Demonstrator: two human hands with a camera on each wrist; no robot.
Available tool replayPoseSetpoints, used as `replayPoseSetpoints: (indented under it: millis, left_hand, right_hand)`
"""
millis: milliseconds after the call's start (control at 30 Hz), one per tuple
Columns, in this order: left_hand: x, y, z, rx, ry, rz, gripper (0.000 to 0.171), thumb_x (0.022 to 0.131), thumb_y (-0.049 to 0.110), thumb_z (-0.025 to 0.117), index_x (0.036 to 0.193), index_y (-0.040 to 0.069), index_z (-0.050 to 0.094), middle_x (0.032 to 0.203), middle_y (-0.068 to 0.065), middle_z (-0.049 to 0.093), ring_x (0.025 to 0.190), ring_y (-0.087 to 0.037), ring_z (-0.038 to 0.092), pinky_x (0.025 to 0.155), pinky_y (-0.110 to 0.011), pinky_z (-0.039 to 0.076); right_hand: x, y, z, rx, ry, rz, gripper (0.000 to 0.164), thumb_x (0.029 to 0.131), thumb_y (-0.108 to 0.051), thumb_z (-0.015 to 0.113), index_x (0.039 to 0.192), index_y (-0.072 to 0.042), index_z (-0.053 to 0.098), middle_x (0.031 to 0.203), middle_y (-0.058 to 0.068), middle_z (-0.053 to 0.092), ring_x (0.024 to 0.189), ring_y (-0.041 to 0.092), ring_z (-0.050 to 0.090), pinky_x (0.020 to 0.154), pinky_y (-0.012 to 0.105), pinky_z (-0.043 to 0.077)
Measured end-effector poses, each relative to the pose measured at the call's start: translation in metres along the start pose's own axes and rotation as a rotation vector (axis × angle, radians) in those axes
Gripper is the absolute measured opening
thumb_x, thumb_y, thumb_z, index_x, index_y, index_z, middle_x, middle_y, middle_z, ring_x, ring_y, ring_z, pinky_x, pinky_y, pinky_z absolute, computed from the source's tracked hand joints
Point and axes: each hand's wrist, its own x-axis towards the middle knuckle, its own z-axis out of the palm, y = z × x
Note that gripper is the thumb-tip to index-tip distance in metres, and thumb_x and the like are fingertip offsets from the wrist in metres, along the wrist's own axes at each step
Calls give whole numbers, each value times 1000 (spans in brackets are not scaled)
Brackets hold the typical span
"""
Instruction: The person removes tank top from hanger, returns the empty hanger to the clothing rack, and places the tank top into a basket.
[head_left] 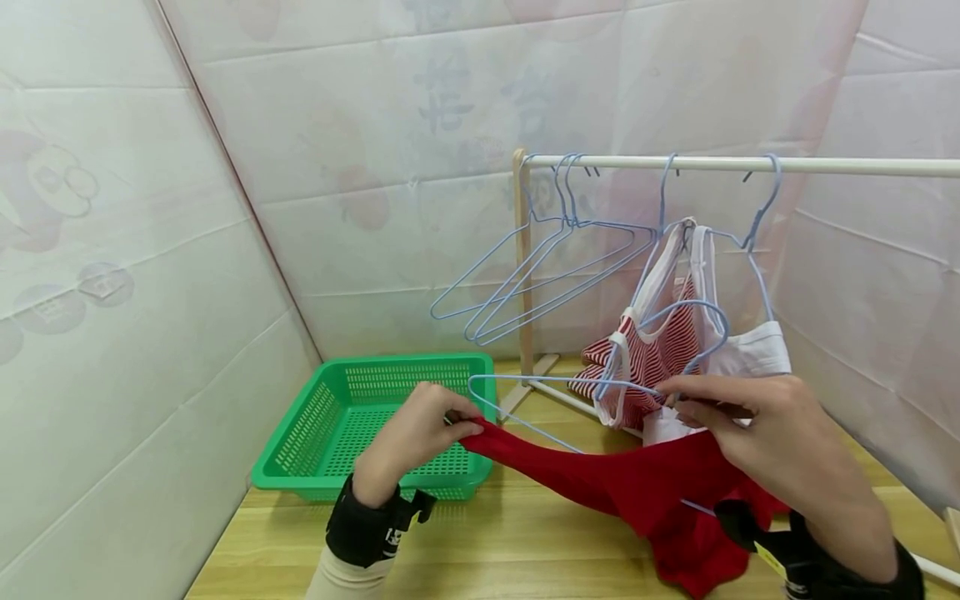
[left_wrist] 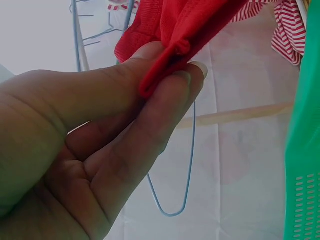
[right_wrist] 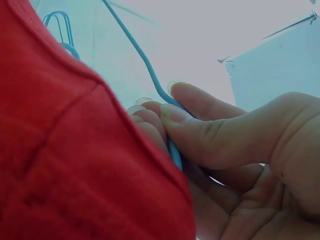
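garment (head_left: 660, 483), red, one: stretched in the air between your hands, above the tabletop (head_left: 465, 558), its loose part drooping on the right. left hand (head_left: 423, 425), yours: thumb and fingers in a narrow pinch on one end of the cloth, apparently drawing it sideways to spread it. right hand (head_left: 780, 433), yours: fingertips closed on the neck of a blue wire hanger (head_left: 555, 379), a grip that likely steadies the whole frame; whether it also catches cloth, i cannot tell. hanger's lower wire: runs behind or inside the red cloth, which one is hidden, and reappears to the right. basket (head_left: 300, 483), green: at the tabletop's back left corner, probably put there to leave you working room. rail (head_left: 735, 165), white, over the tabletop's back right: bare hangers (head_left: 567, 221) bunched at its left end, perhaps for easy reach; striped top (head_left: 652, 358) and white item (head_left: 757, 350) hung further right.
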Motion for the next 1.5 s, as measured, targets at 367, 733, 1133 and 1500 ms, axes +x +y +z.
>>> replayPoseSetpoints:
  millis: [367, 733, 1133, 1500]
  left_hand:
    - [4, 5, 9, -5, -21, 26, 9, 91, 4, 77, 98, 4, 82, 90, -9, 80, 77, -11, 74, 66, -13, 55]
    - [10, 12, 22, -11, -65, 66, 8, 91, 4, 77, 97, 4, 81, 90, -9, 79, 78, -9, 73, 68, -11, 54]
    - [14, 20, 36, -26, -119, 97, 7, 92, 4, 76, 96, 3, 81, 91, -8, 80, 79, -5, 73, 69, -9, 53]
    - [15, 22, 41, -14, -137, 104, 6, 92, 5, 75, 95, 5, 81, 91, -6, 80, 78, -1, 69, 68, -9, 52]
  right_hand:
    - [1, -1, 7, 65, 33, -2, 54, 60, 16, 88, 103, -16, 84, 79, -8, 76, 64, -7, 48, 57, 8, 41]
    - [2, -1, 10, 65, 21, 4, 52, 59, 14, 90, 103, -15, 84, 81, 0, 78, 63, -4, 47, 54, 8, 41]
    - [3, -6, 15, 103, 25, 6, 48, 64, 9, 90, 105, -15, 84, 83, 1, 79, 66, -2, 52, 55, 7, 44]
    - [5, -11, 21, 115, 7, 1, 54, 63, 15, 88, 107, -16, 83, 82, -1, 79, 63, -3, 49, 50, 9, 37]
